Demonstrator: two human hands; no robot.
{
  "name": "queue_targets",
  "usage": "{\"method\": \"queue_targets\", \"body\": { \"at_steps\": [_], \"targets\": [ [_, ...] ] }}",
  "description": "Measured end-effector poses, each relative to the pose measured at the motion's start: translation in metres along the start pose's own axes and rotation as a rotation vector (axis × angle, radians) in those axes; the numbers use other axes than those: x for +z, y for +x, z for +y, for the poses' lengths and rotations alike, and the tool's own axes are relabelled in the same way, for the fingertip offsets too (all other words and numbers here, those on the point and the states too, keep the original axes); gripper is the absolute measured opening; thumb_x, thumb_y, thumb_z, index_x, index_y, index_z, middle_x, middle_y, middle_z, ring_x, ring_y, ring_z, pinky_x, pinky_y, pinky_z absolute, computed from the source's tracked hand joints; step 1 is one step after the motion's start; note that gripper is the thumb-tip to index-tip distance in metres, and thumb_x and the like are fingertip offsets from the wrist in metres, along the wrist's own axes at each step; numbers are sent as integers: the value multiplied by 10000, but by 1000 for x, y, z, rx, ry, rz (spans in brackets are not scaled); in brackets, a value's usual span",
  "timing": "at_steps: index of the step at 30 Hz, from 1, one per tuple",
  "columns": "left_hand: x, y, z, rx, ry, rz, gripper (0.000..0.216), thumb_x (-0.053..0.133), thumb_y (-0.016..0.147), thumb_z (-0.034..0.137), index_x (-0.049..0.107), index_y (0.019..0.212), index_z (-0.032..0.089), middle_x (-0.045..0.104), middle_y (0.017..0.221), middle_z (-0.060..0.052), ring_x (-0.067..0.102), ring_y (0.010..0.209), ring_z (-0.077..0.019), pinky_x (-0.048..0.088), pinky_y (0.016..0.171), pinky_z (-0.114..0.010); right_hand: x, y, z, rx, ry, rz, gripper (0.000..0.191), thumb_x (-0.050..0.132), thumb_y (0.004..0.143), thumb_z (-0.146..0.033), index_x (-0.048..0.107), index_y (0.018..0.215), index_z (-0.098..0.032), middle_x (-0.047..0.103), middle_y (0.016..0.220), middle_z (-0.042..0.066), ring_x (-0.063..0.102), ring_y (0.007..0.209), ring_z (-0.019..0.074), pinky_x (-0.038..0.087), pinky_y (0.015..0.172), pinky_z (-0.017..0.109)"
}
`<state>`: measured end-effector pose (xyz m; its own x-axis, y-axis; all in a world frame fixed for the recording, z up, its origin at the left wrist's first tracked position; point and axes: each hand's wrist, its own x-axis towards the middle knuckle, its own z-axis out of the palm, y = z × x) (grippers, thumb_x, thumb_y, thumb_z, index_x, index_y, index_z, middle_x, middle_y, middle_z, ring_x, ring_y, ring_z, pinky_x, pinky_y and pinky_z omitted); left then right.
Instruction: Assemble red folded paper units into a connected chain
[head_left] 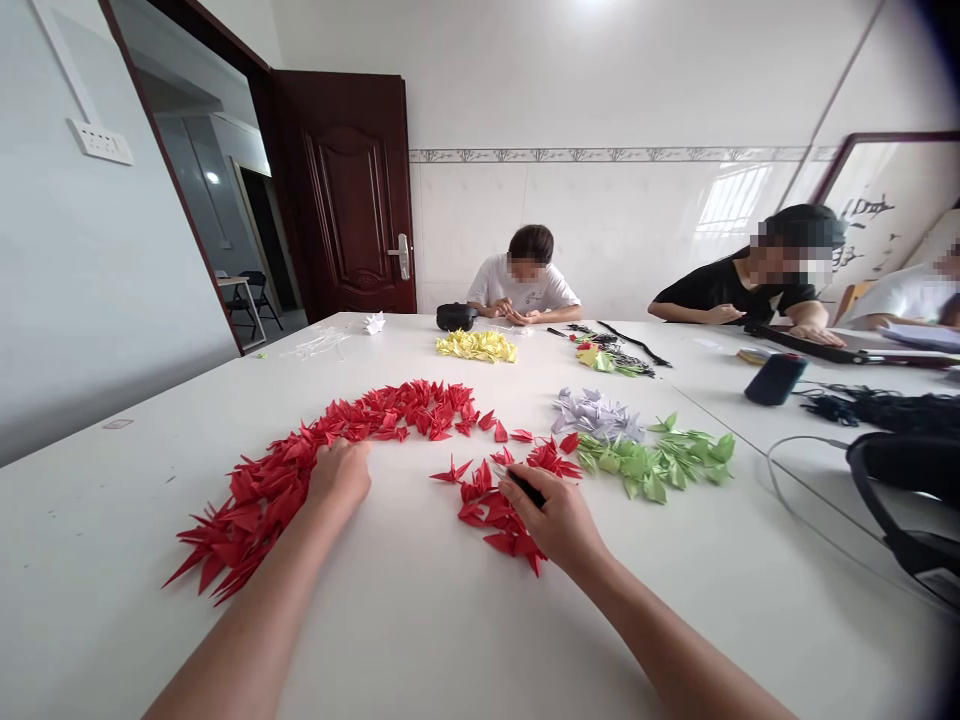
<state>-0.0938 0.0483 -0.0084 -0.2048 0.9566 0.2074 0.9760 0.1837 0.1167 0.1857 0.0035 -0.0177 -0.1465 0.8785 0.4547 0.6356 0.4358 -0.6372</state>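
White tabletop (420, 620) lies bare between the forearms. The left hand (341, 475) rests with its fingers curled on the long red paper arc (262, 495); whether it pinches any piece is unclear. The right hand (559, 522) pinches a slim black stick (525, 488) over a small red cluster (484, 508), near the green pieces (660, 462).

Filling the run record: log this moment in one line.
left hand: on long red paper row | right hand: holds dark tool, on small red pile

A dark wooden door (352, 190) is standing open, and window light is glinting on the white tiled wall (600, 235).
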Motion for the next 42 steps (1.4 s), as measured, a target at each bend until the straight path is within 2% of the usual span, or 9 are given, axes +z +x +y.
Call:
{"method": "queue_targets", "body": {
  "at_steps": [3, 8, 11, 13, 17, 20, 31, 37, 42],
  "targets": [
    [0, -1, 2, 23, -10, -14, 468, 406, 697, 76, 594, 1120, 146, 605, 1039, -168, 519, 971, -330, 423, 747, -376, 1, -1, -1, -30, -11, -5, 309, 459, 832, -379, 635, 1001, -189, 662, 818, 46, 595, 708, 162, 443, 608, 241],
    [-4, -4, 17, 111, -71, 27, 444, 387, 755, 148, 549, 1168, 126, 605, 1090, -149, 521, 1021, -280, 368, 875, -366, 1, -2, -4, -66, -28, -1, 300, 479, 825, -374, 635, 1001, -188, 666, 860, 58, 603, 773, 179, 451, 637, 250],
    [-10, -12, 32, 117, -373, 3, 463, 408, 756, 200, 506, 1207, 164, 617, 1067, -98, 558, 951, -227, 401, 821, -315, 1, -1, -4, -72, -24, 6, 306, 476, 828, -379, 635, 1002, -184, 664, 856, 59, 601, 763, 175, 450, 630, 248],
    [-14, -19, 42, 75, -713, -99, 434, 456, 740, 250, 533, 1164, 192, 642, 925, -53, 581, 813, -186, 428, 723, -280, 1, -2, -4, -74, -19, 9, 308, 475, 830, -376, 633, 1009, -181, 664, 865, 63, 600, 770, 176, 450, 637, 250],
    [-17, -32, 60, -67, -1394, -437, 276, 535, 720, 234, 591, 988, 199, 584, 733, 3, 542, 656, -97, 424, 591, -198, 1, -3, -6, -96, -21, -4, 289, 484, 828, -361, 633, 1006, -189, 660, 866, 60, 594, 755, 168, 445, 630, 242],
    [-14, -39, 70, -174, -1658, -610, 147, 554, 714, 132, 603, 849, 162, 558, 705, 6, 524, 616, -61, 434, 586, -170, 2, -4, -8, -119, -20, -35, 268, 487, 828, -351, 632, 999, -204, 649, 817, 47, 579, 693, 145, 434, 590, 220],
    [-19, -59, 88, -148, -1811, -884, 91, 560, 743, 87, 595, 813, 131, 605, 721, -32, 587, 657, -94, 485, 671, -210, 3, -10, -20, -136, -28, -104, 235, 508, 820, -314, 641, 989, -219, 638, 796, 40, 576, 698, 142, 437, 641, 224],
    [-24, -62, 89, -125, -1791, -949, 192, 564, 749, 113, 578, 936, 156, 629, 817, -54, 607, 702, -114, 477, 672, -229, 2, -9, -19, -147, -33, -91, 250, 503, 818, -294, 633, 1014, -208, 638, 795, 43, 570, 698, 145, 439, 630, 226],
    [-21, -61, 86, -121, -1800, -940, 187, 578, 727, 102, 571, 905, 160, 642, 799, -53, 622, 712, -136, 483, 723, -278, 1, -9, -20, -147, -32, -90, 256, 504, 818, -299, 628, 1025, -213, 634, 774, 39, 566, 678, 147, 440, 611, 229]
  ]
}}
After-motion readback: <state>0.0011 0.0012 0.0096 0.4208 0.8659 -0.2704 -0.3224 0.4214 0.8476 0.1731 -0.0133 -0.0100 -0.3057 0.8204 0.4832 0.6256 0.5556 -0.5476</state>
